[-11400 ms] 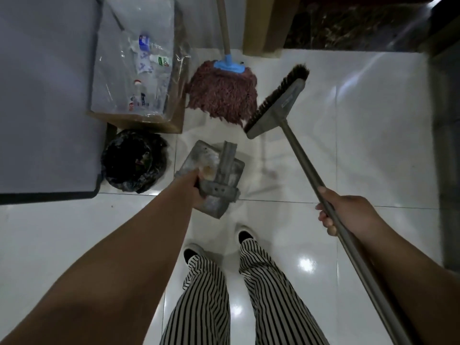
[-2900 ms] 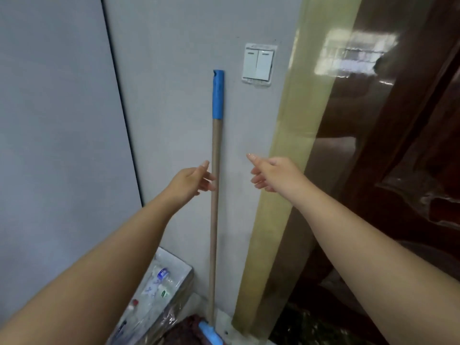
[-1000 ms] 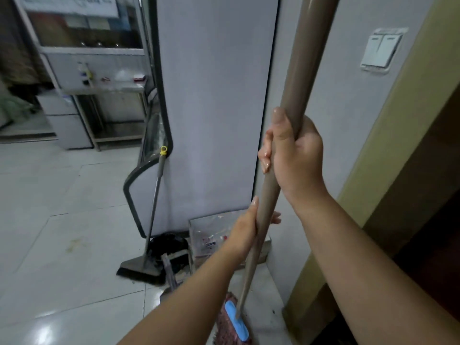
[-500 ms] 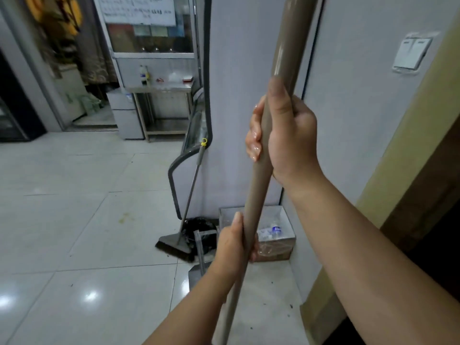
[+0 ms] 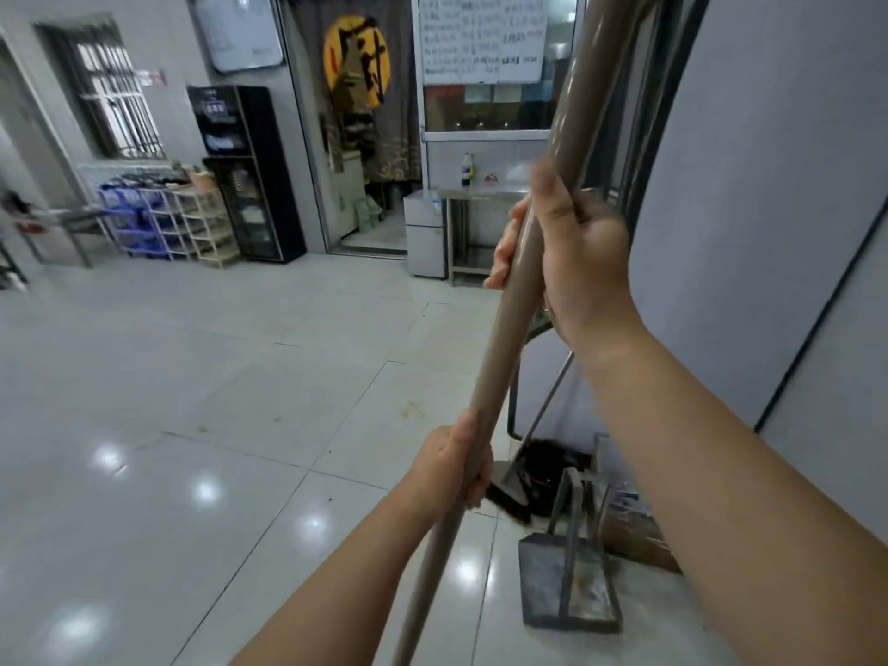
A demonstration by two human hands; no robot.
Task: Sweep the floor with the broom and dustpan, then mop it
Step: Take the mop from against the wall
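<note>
Both my hands grip the brown mop handle [image 5: 504, 348], which runs steeply from the top of the view down past the bottom edge; the mop head is out of view. My right hand [image 5: 576, 262] holds it high up, my left hand [image 5: 451, 473] lower down. The broom [image 5: 511, 492] leans against the grey wall panel at the right, bristles on the floor. The grey metal dustpan [image 5: 567, 588] stands on the white tiles just in front of it.
A black bin bag [image 5: 552, 468] and a cardboard box [image 5: 634, 535] sit against the wall behind the dustpan. White tiled floor [image 5: 216, 377] stretches to the left. At the far side stand a steel table [image 5: 473, 228], a dark fridge [image 5: 250, 175] and shelf racks [image 5: 163, 218].
The view has swung left and up toward the open room. Both hands keep their grip on the mop handle; broom, dustpan and box now lie lower right.
</note>
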